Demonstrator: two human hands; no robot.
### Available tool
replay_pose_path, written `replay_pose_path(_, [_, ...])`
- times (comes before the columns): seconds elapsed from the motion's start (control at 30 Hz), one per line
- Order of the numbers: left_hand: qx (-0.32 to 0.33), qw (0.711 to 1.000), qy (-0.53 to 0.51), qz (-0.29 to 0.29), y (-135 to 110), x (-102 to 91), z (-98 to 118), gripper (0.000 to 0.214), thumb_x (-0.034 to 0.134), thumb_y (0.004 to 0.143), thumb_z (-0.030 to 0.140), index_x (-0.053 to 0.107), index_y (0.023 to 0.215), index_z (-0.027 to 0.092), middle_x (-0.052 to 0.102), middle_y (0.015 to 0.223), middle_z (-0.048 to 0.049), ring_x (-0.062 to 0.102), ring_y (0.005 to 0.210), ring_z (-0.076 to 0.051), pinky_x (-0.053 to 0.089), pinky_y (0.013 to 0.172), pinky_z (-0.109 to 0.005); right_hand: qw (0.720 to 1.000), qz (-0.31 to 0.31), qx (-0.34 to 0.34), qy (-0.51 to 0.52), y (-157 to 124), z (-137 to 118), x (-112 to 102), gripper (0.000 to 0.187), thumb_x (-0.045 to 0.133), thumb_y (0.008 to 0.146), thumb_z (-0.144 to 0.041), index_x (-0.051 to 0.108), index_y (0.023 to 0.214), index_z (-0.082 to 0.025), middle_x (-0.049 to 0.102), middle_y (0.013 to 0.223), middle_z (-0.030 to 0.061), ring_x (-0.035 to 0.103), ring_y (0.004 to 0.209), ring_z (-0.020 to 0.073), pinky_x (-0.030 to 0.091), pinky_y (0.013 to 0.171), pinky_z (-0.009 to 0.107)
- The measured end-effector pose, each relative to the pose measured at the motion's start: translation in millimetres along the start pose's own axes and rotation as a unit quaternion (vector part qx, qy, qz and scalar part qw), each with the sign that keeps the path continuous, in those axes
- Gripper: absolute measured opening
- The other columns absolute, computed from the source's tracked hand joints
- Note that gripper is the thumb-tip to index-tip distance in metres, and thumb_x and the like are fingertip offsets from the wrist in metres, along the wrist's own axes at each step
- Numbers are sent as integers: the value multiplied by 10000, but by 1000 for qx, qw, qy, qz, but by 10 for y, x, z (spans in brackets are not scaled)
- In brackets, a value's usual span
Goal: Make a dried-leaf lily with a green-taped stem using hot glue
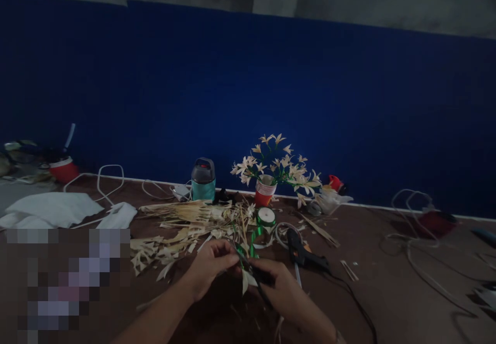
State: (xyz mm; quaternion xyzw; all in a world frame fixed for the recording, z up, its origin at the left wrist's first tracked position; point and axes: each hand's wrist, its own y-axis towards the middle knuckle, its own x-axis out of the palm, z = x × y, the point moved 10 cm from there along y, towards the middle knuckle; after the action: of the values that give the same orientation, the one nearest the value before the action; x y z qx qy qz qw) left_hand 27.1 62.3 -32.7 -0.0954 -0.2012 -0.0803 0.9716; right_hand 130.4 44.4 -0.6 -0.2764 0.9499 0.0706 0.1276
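Observation:
In the middle of the head view, my left hand [214, 264] is closed, thumb and fingers pinching a small pale husk flower [248, 280] with a bit of green at its top. My right hand [279, 284] is closed around dark-handled scissors [264, 295], whose blades reach up and left toward the fingers of my left hand. Just beyond the hands, a shiny green ribbon [253, 243] trails down from its roll [266, 217]. My fingers partly hide the flower's stem and the scissors' blades.
Dry husk strips [182, 212] and cut pieces cover the table left of centre. A red cup [265, 191] holds several pale flowers. To the right lies a black glue gun [304, 253] with its cord. A teal-and-grey container [203, 181] stands before the blue wall; white cloth [54, 208] lies left.

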Motion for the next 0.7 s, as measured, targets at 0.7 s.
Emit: replay_pose_path(0.7, [-25,998,-54,11,16,-63,-32,246,746,572,252,532,645,155,619,560,11,563,497,-90,351,428,-156,992,58,92,66,15,375,-247,406,657,633,-284,579,1007,-147,654,745,20,608,708,172,472,641,268])
